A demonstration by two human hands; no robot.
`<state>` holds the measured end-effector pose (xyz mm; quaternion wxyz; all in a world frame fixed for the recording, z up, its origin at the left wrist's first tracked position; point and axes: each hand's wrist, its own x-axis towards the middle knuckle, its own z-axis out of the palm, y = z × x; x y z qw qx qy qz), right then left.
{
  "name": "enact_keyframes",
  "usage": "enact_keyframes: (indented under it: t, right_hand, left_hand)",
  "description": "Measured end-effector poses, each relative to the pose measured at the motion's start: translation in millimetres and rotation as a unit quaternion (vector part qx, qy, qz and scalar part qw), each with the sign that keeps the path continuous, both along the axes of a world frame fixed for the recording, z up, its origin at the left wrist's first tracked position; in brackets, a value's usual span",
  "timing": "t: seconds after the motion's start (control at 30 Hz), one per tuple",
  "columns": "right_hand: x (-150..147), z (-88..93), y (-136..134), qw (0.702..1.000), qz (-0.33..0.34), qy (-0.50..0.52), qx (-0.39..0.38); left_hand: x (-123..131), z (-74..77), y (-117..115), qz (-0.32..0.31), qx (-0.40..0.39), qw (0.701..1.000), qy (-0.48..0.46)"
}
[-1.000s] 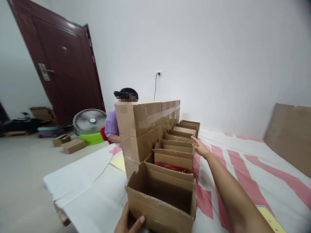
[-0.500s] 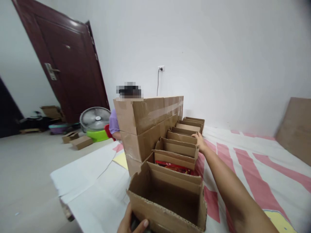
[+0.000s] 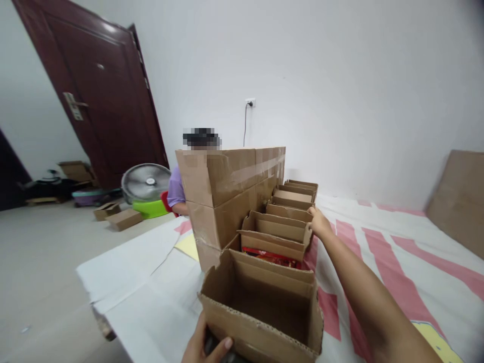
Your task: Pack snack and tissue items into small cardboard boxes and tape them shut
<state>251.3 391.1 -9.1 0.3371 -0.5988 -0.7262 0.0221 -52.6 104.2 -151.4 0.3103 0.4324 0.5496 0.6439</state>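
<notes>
Several open-topped cardboard boxes stand in a row running away from me. My left hand (image 3: 207,340) is at the lower left corner of the nearest box (image 3: 260,322), thumb against its front face and fingers at its side. A dark patch under that corner cannot be made out. My right hand (image 3: 321,223) reaches up the row, its fingers curled on the right end of a box (image 3: 289,213) farther back. Red packaging (image 3: 270,257) shows in the box just behind the nearest one. The nearest box shows nothing inside.
Stacked, taped cartons (image 3: 234,201) form a wall left of the row. Behind it sits a person in a purple sleeve (image 3: 176,189). A fan (image 3: 147,182) and small boxes (image 3: 124,220) are on the floor. A red-and-white cloth (image 3: 378,252) covers the right side.
The box under my right hand has shifted slightly to the right, and that hand has moved right with it. My left hand stays at the nearest box. The view has tilted slightly.
</notes>
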Motion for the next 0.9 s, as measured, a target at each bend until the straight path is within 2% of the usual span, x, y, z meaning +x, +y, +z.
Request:
enact_keyframes:
  t: [0.33,0.5,0.57,0.7,0.8,0.9]
  right_hand:
    - [-5.8,5.2,5.9,0.995,-0.09,0.023,-0.036]
    - [-1.2,-3.3,5.7,0.987,-0.126,0.076,-0.069]
    - [2.1,-11.1,-0.2,0.986,-0.111,0.106,-0.066]
    - [10.1,-31.3,-22.7,0.983,-0.05,0.177,-0.005]
    - [16.6,-50.3,-45.4,0.973,0.024,0.231,0.009]
    - [20.7,-72.0,-68.0,0.955,0.125,0.268,-0.031]
  left_hand:
    - [-2.8,-3.8,-0.7,0.001,-0.01,0.999,0.037]
    - [-3.2,0.9,-1.6,-0.015,-0.007,0.998,0.056]
    - [-4.7,2.2,-1.7,-0.017,-0.005,0.998,0.064]
    - [-11.7,2.3,-0.6,-0.053,-0.014,0.995,0.088]
    - [-16.0,1.7,0.6,-0.07,-0.019,0.992,0.101]
    - [-16.3,2.6,1.2,-0.064,-0.015,0.992,0.104]
